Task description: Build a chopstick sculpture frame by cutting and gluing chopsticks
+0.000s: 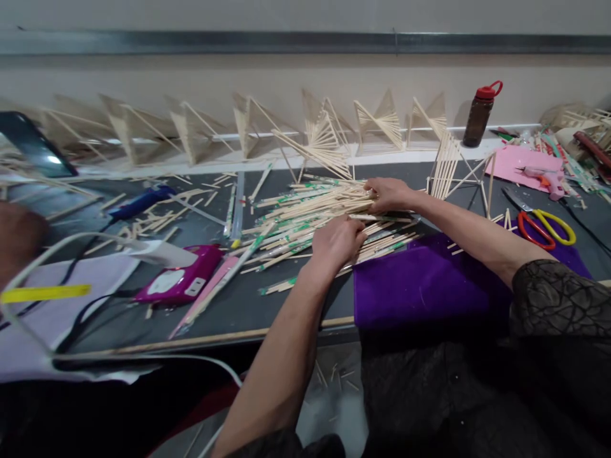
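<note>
A wide heap of thin wooden chopsticks (286, 222), many in clear wrappers with green print, lies across the middle of the dark table. Over the heap's near right part, my left hand (337, 242) has its fingers curled around some chopsticks; its fingertips are partly hidden. My right hand (391, 194) reaches in from the right and grips the ends of chopsticks at the top of the heap. How many sticks each hand holds cannot be made out. Just below the heap is a purple cloth (420, 286).
Stick frames (377, 124) line the wall, with a red-capped bottle (478, 117). Scissors (544, 224) and a pink glue gun (547, 177) are at right. Leftward are a blue glue gun (143, 202), a magenta power adapter (179, 277), a phone (35, 145) and another person's blurred hand (19, 238).
</note>
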A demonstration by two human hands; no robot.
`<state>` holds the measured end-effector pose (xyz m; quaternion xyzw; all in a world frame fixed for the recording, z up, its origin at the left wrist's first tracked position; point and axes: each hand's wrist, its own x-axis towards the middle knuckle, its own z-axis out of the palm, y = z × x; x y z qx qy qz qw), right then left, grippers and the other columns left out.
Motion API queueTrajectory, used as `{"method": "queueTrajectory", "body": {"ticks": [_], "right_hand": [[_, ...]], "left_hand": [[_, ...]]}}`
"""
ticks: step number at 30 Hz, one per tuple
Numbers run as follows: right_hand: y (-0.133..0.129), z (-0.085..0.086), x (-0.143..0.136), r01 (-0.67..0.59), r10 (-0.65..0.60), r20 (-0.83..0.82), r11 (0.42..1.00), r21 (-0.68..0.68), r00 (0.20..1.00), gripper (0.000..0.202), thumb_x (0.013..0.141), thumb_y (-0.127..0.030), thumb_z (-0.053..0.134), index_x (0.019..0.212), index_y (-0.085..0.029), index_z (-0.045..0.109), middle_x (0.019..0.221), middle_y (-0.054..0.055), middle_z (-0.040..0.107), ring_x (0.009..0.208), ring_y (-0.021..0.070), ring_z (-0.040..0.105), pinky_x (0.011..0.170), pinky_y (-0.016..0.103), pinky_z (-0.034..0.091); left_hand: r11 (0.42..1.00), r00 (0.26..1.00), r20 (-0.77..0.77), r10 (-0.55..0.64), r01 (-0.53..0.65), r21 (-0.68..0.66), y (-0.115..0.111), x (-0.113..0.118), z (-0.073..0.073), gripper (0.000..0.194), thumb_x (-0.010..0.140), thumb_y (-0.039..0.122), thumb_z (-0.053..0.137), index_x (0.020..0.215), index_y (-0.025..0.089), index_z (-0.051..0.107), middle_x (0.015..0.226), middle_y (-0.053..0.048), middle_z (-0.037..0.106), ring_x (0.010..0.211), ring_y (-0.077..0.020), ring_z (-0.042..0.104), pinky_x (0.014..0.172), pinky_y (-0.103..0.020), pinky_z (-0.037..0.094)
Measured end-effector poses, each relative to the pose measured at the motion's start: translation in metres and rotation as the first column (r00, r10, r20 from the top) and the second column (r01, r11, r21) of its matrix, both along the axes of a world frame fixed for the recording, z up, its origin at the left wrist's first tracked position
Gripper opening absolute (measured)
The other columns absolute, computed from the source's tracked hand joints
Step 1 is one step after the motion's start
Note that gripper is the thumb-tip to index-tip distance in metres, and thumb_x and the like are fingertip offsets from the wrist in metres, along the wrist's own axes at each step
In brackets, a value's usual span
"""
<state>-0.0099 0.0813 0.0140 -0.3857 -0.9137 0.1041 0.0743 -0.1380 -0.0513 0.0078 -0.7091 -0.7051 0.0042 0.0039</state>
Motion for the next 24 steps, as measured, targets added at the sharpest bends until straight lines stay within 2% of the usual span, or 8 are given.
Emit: {"method": "queueTrajectory", "body": {"ticks": [2, 4, 7, 11, 16, 18, 24], "right_hand": [[-0.004, 0.001, 0.004, -0.012, 0.012, -0.006, 1.000, 0.019, 1.000, 0.068, 0.071, -0.035, 0.068, 0.134, -0.017, 0.051, 0.128, 0.012, 0.060, 0.110, 0.0277, 0.057, 0.088, 0.035, 0.044], [-0.010, 0.004, 0.010, -0.013, 0.014, -0.019, 0.998, 0.062, 1.000, 0.068, 0.073, -0.035, 0.066, 0.137, -0.017, 0.049, 0.129, 0.013, 0.057, 0.113, 0.0288, 0.055, 0.092, 0.038, 0.043], [-0.022, 0.013, 0.021, -0.019, 0.029, -0.078, 0.992, 0.123, 0.997, 0.059, 0.080, -0.033, 0.060, 0.135, -0.017, 0.049, 0.129, 0.013, 0.055, 0.114, 0.0286, 0.053, 0.094, 0.040, 0.041], [-0.039, 0.027, 0.042, -0.025, 0.049, -0.165, 0.989, 0.144, 0.985, 0.049, 0.083, -0.028, 0.057, 0.131, -0.016, 0.051, 0.127, 0.012, 0.056, 0.112, 0.0263, 0.053, 0.092, 0.036, 0.041], [-0.053, 0.039, 0.068, 0.007, 0.033, -0.295, 0.991, 0.132, 0.955, 0.038, 0.084, -0.025, 0.056, 0.120, -0.013, 0.057, 0.117, 0.011, 0.060, 0.101, 0.0206, 0.056, 0.088, 0.031, 0.041], [-0.057, 0.038, 0.076, 0.018, 0.025, -0.332, 0.992, 0.127, 0.943, 0.034, 0.084, -0.025, 0.056, 0.117, -0.013, 0.059, 0.113, 0.010, 0.061, 0.098, 0.0189, 0.057, 0.087, 0.030, 0.041], [-0.064, 0.022, 0.085, 0.010, 0.023, -0.334, 0.995, 0.097, 0.942, 0.031, 0.087, -0.025, 0.055, 0.115, -0.014, 0.062, 0.115, 0.010, 0.061, 0.097, 0.0178, 0.058, 0.086, 0.029, 0.042]], "left_hand": [[1.000, 1.000, 0.013, -0.006, 0.006, -0.010, 0.004, -0.002, 0.002, 0.030, 0.087, 0.034, 0.046, 0.097, 0.024, 0.073, 0.105, -0.008, 0.070, 0.099, -0.0262, 0.063, 0.069, -0.029, 0.043], [1.000, 0.999, 0.038, 0.008, -0.008, -0.005, 0.008, -0.002, 0.002, 0.027, 0.085, 0.034, 0.051, 0.095, 0.023, 0.073, 0.102, -0.008, 0.071, 0.094, -0.0255, 0.064, 0.068, -0.029, 0.042], [0.999, 0.996, 0.080, 0.044, -0.046, 0.023, 0.011, -0.002, 0.001, 0.024, 0.083, 0.034, 0.053, 0.093, 0.023, 0.073, 0.098, -0.007, 0.074, 0.091, -0.0239, 0.064, 0.067, -0.028, 0.040], [0.995, 0.994, 0.081, 0.073, -0.078, 0.058, 0.015, -0.003, 0.005, 0.026, 0.085, 0.035, 0.050, 0.094, 0.023, 0.071, 0.099, -0.007, 0.074, 0.091, -0.0243, 0.065, 0.065, -0.029, 0.039], [0.999, 1.000, 0.026, -0.006, 0.007, -0.032, 0.018, -0.004, 0.013, 0.025, 0.084, 0.036, 0.051, 0.091, 0.024, 0.072, 0.096, -0.006, 0.075, 0.090, -0.0235, 0.065, 0.065, -0.027, 0.039], [0.998, 0.999, 0.018, -0.033, 0.034, -0.060, 0.018, -0.003, 0.013, 0.023, 0.082, 0.034, 0.053, 0.090, 0.024, 0.073, 0.097, -0.006, 0.075, 0.092, -0.0232, 0.065, 0.065, -0.027, 0.039], [0.996, 0.999, -0.045, 0.007, -0.010, -0.084, 0.015, 0.004, 0.008, 0.024, 0.081, 0.027, 0.053, 0.095, 0.024, 0.071, 0.099, -0.007, 0.074, 0.090, -0.0229, 0.066, 0.065, -0.027, 0.042]]}}
